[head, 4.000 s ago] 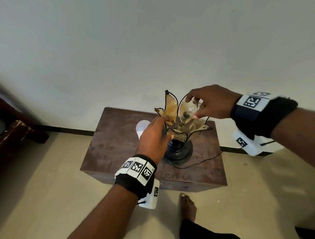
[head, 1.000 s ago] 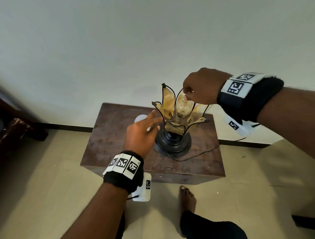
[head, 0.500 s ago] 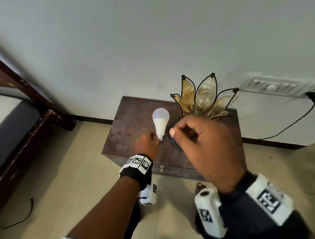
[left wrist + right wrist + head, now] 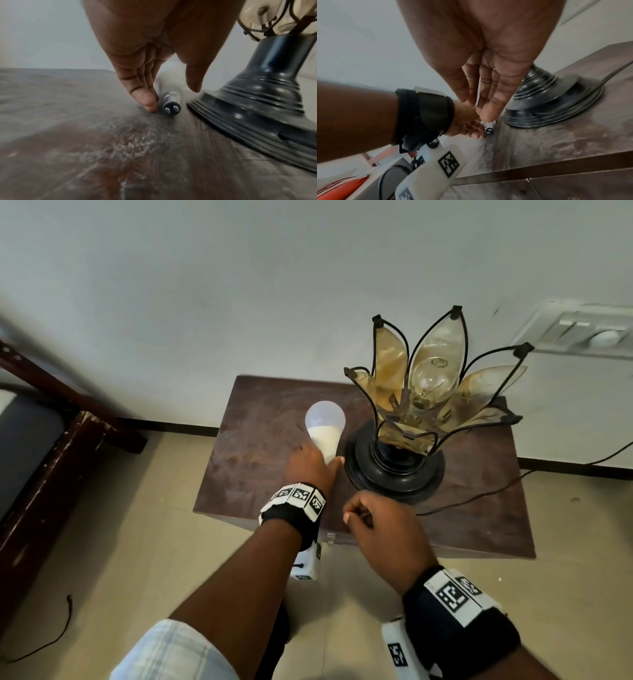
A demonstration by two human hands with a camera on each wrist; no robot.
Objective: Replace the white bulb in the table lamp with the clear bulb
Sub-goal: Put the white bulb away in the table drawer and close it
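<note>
The white bulb (image 4: 324, 424) lies on the brown table (image 4: 253, 474), its metal cap (image 4: 171, 108) pointing toward me. My left hand (image 4: 329, 460) is down on it, fingers (image 4: 149, 100) on one side of the neck and the thumb on the other, pinching it. The clear bulb (image 4: 426, 381) sits upright inside the petal-shaped table lamp (image 4: 394, 470), just right of the white bulb. My right hand (image 4: 356, 515) hovers over the table's front edge, fingers relaxed and holding nothing. In the right wrist view it (image 4: 481, 105) hangs above the left hand and the cap (image 4: 488, 130).
The lamp's black base (image 4: 257, 97) stands close beside the bulb's cap. Its cord (image 4: 479, 498) trails right toward a wall switch plate (image 4: 582, 333). A dark wooden bed frame (image 4: 51, 460) is at the left. A loose wire (image 4: 51, 638) lies on the floor.
My right hand left the clear bulb in the lamp and dropped to the table's front edge. My left hand moved off the lamp and took the white bulb's neck.
</note>
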